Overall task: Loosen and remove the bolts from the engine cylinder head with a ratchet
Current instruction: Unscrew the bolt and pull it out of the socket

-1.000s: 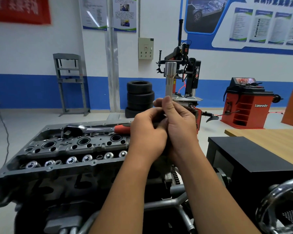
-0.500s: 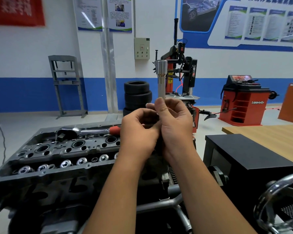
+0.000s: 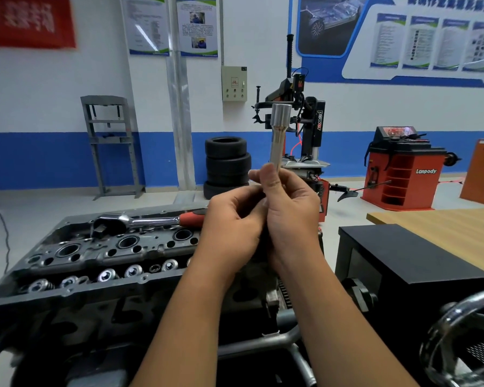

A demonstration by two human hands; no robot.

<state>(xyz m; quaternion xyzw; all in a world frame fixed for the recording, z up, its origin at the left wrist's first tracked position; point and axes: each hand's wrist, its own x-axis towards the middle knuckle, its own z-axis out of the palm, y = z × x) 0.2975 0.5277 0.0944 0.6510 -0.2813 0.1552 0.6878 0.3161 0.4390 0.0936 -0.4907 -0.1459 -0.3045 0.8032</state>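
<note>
Grey cast head (image 3: pixel 76 263) fills the near left, top face up, valve springs along its near edge and open bores in the row behind. Black box (image 3: pixel 411 255) sits to the right, a wooden table (image 3: pixel 444 227) beyond it, and tyres (image 3: pixel 226 163) stand stacked by the far wall.

Ratchet (image 3: pixel 140 220) lies loose along the far edge of the head, drive end left, red grip pointing right toward the hands; nobody holds it.

Both hands are raised together above the right end of the head. Right hand (image 3: pixel 291 213) is wrapped round the lower part of a long socket (image 3: pixel 278 135), which stands nearly upright with its wide end on top. Left hand (image 3: pixel 232 227) is curled against the right hand at the socket's lower end; whether it pinches the socket or a bolt stuck in it cannot be told, since the fingers hide that end.

No loose bolts can be made out on the head.

Risks, as judged:
- Whatever is being worked out of the hidden end could slip and fall into an open bore below.
- Ratchet rests unsecured near the edge; a knock from a forearm could send it off the far side.
</note>
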